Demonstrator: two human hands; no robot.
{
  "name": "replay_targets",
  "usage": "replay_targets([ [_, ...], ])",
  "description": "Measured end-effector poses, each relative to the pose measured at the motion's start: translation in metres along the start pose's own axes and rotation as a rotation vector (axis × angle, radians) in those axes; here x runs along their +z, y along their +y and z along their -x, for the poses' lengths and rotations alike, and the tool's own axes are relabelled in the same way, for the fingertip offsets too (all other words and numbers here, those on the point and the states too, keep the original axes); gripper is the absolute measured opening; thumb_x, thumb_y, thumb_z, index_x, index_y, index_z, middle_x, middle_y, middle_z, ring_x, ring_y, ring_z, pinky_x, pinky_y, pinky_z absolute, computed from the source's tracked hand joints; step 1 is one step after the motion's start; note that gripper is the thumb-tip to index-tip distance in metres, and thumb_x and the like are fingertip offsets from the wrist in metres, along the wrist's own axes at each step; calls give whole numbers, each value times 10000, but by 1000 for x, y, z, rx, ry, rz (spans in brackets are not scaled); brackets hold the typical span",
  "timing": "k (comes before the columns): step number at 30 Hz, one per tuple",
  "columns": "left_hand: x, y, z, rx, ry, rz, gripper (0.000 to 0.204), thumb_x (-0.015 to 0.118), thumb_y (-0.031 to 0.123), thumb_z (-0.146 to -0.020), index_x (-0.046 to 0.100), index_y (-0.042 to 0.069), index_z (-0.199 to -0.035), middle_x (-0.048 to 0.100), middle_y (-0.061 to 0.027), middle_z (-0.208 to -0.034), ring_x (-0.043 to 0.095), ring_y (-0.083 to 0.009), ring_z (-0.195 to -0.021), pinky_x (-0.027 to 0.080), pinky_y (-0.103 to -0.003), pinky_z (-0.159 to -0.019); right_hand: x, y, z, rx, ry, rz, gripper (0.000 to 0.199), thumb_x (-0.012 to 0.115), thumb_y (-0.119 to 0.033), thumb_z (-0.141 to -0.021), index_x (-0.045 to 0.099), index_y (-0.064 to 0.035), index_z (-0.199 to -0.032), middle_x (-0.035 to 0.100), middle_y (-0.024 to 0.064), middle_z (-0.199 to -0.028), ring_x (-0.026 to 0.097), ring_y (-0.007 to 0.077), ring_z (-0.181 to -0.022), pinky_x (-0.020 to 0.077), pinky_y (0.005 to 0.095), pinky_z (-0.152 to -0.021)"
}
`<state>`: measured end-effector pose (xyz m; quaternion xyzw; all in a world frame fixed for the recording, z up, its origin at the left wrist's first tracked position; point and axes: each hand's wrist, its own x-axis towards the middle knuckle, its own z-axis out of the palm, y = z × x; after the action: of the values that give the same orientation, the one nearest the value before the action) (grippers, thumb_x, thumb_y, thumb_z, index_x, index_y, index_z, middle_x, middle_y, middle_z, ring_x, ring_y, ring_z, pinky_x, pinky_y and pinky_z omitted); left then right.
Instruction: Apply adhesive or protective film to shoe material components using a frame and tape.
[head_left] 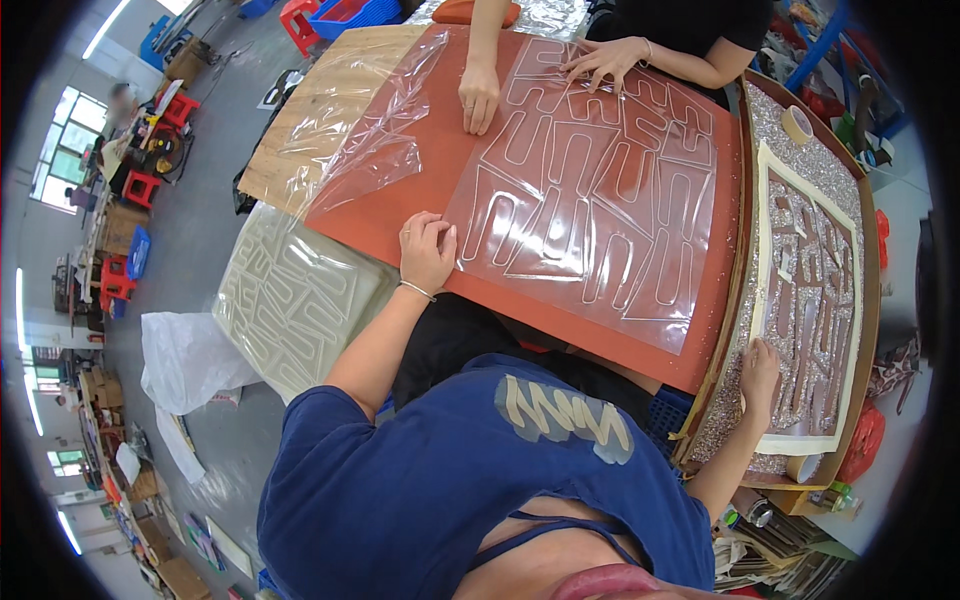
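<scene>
Nearest, my right hand [760, 372] rests with fingers spread flat on the lower edge of the glitter-covered board [772, 130] at my right, beside its cream cut-out stencil sheet [850, 300]; it grips nothing. Farther out, my left hand [427, 250] pinches the near left corner of the clear plastic film [590, 190], fingers curled closed on its edge. The film lies on the red-orange sheet [400, 200] and carries raised, elongated loop outlines. By my judgement, the step in hand is seating or lifting this corner of the film; the next move calls for a steady pull or press along the edge, keeping the film unwrinkled. Beyond, a co-worker's two hands [480, 95] press the film's far edge. A loose, crumpled film [375, 150] lies to the left over a wooden board [300, 110].
</scene>
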<state>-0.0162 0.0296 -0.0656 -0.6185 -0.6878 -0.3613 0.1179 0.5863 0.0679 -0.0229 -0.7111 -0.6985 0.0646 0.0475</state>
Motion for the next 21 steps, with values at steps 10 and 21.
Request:
replay_targets([
  [10, 0, -7, 3, -71, -10, 189, 222, 667, 117, -763, 577, 42, -951, 612, -109, -1054, 562, -282, -997, 399, -389, -884, -4, -5, -6, 99, 87, -73, 195, 551, -147, -883, 640, 23, -915, 635, 200, -926, 563, 380, -933, 437, 450, -834],
  [21, -1, -6, 4, -43, 2, 129, 247, 645, 93, -752, 569, 46, -982, 591, -113, -1069, 542, -289, -1022, 393, -407, -912, 8, -6, -11, 113, 270, 41, 214, 566, -188, -879, 636, 11, -847, 626, 200, -839, 564, 379, -818, 436, 469, -759],
])
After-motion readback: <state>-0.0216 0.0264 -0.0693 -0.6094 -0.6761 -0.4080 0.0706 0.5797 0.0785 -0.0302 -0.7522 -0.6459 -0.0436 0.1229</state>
